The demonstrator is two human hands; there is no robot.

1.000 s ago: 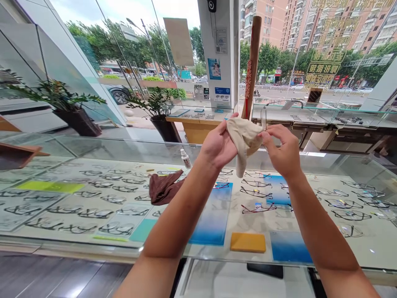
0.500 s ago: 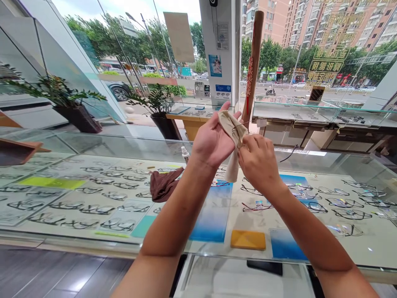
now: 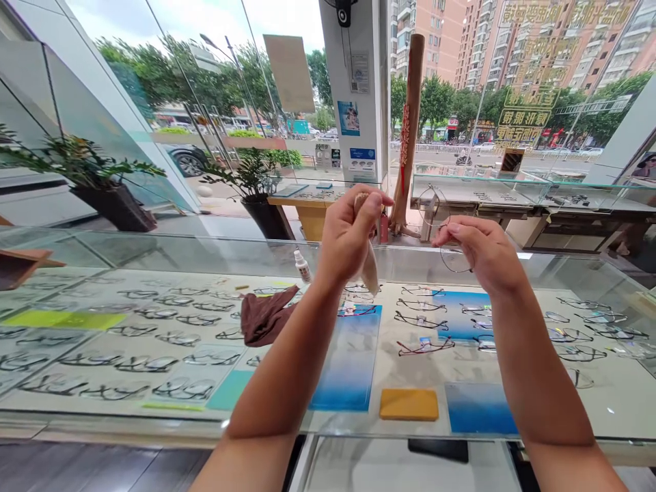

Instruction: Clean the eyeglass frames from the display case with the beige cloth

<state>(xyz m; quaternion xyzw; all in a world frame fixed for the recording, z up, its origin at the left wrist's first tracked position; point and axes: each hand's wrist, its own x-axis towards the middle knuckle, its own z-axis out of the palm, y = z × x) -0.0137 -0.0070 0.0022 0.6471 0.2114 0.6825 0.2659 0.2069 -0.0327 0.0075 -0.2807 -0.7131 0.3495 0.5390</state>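
My left hand is closed around a beige cleaning cloth, whose tail hangs below the fist. My right hand pinches a thin-framed pair of glasses, its round lenses showing above and below the fingers. Both hands are raised over a glass display counter, a short gap between them. Under the glass lie rows of glasses on blue and white mats.
A brown cloth and a small white spray bottle sit on the counter top left of my arms. A yellow pad lies inside near the front edge. Potted plants, a wooden post and more glass counters stand beyond.
My hands have come apart: the right hand pulled the glasses out of the cloth and moved right, while the left hand bunched the cloth into a fist.
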